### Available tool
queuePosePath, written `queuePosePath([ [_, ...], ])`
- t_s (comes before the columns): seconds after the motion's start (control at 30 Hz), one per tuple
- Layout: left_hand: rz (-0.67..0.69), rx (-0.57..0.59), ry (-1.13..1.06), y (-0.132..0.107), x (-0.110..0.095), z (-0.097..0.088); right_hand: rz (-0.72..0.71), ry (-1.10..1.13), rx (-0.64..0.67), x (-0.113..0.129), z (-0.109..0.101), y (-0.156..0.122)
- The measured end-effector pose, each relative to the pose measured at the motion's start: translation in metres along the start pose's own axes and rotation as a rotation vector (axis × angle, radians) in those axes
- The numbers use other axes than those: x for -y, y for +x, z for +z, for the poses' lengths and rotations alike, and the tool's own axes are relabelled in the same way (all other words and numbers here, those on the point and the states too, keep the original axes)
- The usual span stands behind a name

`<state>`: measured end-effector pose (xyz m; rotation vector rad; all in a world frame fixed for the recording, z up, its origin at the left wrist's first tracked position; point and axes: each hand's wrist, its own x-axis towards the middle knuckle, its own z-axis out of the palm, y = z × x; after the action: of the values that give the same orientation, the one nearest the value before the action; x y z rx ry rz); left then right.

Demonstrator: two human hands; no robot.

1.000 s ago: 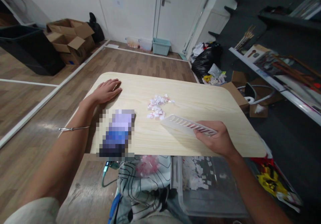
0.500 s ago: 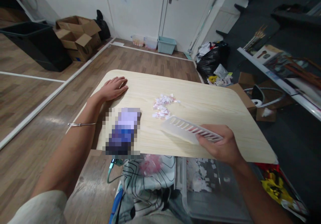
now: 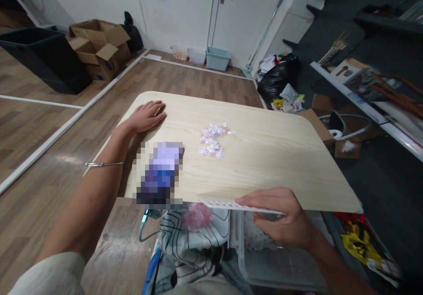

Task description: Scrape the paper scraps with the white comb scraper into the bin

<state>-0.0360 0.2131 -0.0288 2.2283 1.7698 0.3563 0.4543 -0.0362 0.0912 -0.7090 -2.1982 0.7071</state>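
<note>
My left hand (image 3: 147, 115) lies flat at the table's (image 3: 264, 154) far left corner, fingers stretched out, holding nothing. My right hand (image 3: 280, 213) grips a white slotted plastic strip (image 3: 221, 203) at the table's near edge, its thin side turned toward me. A small heap of white and pinkish paper scraps (image 3: 213, 140) lies in the middle of the tabletop. A phone (image 3: 161, 171), blurred by pixels, rests near the left edge. Under my right hand, a clear plastic bin (image 3: 243, 259) holds more paper scraps, partly hidden by the hand.
A pink crumpled plastic bundle (image 3: 197, 215) sits on striped cloth (image 3: 185, 233) below the table edge. A black bin (image 3: 42, 59) and cardboard boxes (image 3: 102, 43) stand at the left. Bags (image 3: 279, 79) and a shelf (image 3: 366, 105) are at the right.
My right hand has drawn the slotted strip toward me, from beside the scraps to the table's near edge, and tilted it edge-on. The left hand and the scraps stay in place.
</note>
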Motion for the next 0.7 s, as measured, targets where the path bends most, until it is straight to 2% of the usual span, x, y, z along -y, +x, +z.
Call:
queuePosePath([
  [0.07,-0.002,0.003,-0.003,-0.001,-0.001,-0.001,0.007,0.014,0.0,0.003,-0.003,-0.002],
  [0.13,-0.002,0.002,-0.005,-0.001,-0.002,-0.001,0.026,-0.054,-0.054,0.0,-0.008,0.0],
  [0.27,-0.001,-0.004,-0.01,-0.001,-0.003,-0.002,0.047,-0.286,-0.227,-0.021,-0.02,0.01],
  [0.33,0.003,-0.009,-0.012,-0.001,-0.003,-0.002,0.06,-0.344,-0.262,-0.034,-0.024,0.015],
  [0.43,0.008,-0.014,-0.013,-0.001,-0.001,0.0,0.116,-0.384,-0.269,-0.046,-0.026,0.019],
  [0.57,0.008,-0.011,-0.01,-0.001,0.001,0.001,0.101,-0.382,-0.268,-0.039,-0.026,0.02],
  [0.7,0.008,0.0,-0.006,0.0,0.001,0.0,0.043,-0.253,-0.131,-0.023,-0.02,0.016],
])
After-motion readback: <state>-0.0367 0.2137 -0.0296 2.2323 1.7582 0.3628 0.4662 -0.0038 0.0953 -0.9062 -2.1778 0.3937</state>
